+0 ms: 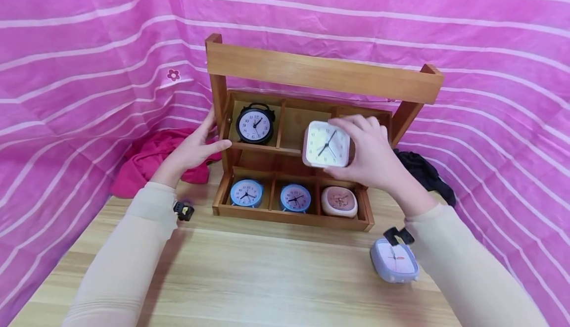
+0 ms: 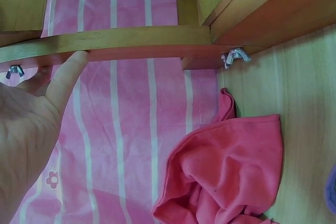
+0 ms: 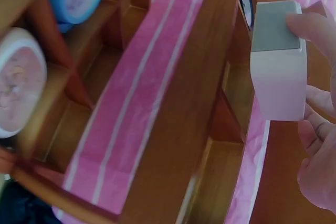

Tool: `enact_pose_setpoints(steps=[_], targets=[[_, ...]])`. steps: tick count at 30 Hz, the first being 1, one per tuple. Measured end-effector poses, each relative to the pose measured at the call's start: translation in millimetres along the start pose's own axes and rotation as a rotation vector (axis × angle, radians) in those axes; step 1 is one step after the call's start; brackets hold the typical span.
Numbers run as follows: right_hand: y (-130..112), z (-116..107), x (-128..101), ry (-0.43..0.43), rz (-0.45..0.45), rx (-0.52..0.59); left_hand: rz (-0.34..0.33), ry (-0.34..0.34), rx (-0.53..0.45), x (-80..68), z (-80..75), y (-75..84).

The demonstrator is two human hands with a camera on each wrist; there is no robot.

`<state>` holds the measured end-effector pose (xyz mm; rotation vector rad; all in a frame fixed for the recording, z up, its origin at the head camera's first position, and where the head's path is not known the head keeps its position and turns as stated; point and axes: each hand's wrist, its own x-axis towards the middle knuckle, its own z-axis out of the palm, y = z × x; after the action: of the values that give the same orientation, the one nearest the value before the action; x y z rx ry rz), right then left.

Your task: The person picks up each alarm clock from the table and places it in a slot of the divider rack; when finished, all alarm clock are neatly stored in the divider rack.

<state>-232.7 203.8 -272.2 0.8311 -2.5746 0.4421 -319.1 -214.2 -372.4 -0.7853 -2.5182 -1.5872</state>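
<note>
The right hand [image 1: 374, 156] grips the white square clock [image 1: 326, 144] before the wooden rack [image 1: 320, 77], apparently placing it; next, ease it into the upper tier's compartment. The left hand [image 1: 196, 146], fingers straight, steadies the rack's left post.

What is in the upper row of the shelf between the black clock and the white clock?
One compartment, with no clock in it, lies between the black clock and the white clock that the right hand holds. The head view shows this.
</note>
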Motion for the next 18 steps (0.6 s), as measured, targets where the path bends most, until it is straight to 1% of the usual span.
enact_pose_setpoints(steps=[3,6,13,15,18], targets=[[2,1,19,-0.006,0.035,0.009,0.007,-0.004,-0.009,0.5,0.8,0.9],[4,4,33,-0.030,0.076,0.023,0.005,-0.005,-0.005,0.8,1.7,1.9],[9,17,55,-0.093,0.120,0.028,-0.022,0.003,0.009,-0.2,1.5,4.6],[10,22,59,-0.111,0.131,0.034,-0.032,0.000,0.006,-1.6,1.4,8.2],[13,28,63,-0.127,0.150,0.038,-0.042,-0.010,-0.002,-6.2,1.4,19.5]])
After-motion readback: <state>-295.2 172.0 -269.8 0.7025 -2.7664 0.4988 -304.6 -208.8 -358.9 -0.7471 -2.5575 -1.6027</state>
